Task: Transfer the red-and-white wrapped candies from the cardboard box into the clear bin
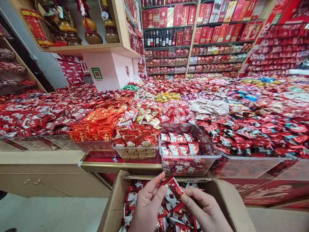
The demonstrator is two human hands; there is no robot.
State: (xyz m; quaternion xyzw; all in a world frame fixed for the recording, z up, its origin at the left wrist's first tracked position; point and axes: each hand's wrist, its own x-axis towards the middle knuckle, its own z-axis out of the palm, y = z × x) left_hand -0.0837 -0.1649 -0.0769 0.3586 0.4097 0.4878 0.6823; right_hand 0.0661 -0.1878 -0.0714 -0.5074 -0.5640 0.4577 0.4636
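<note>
Both hands, left hand & right hand, grip candy packs over cardboard box.

pillar: green square sticker bearing a qr code; no words legible on it.
pillar side: small red heart-shaped mark, characters inside too small to read.
gift boxes on back shelves: gold print, illegible.
candy wrappers on surface: white-on-red print, too blurred to read.

Both hands, left and right, pinch red candy packets over a cardboard box (packets fill it).
</note>
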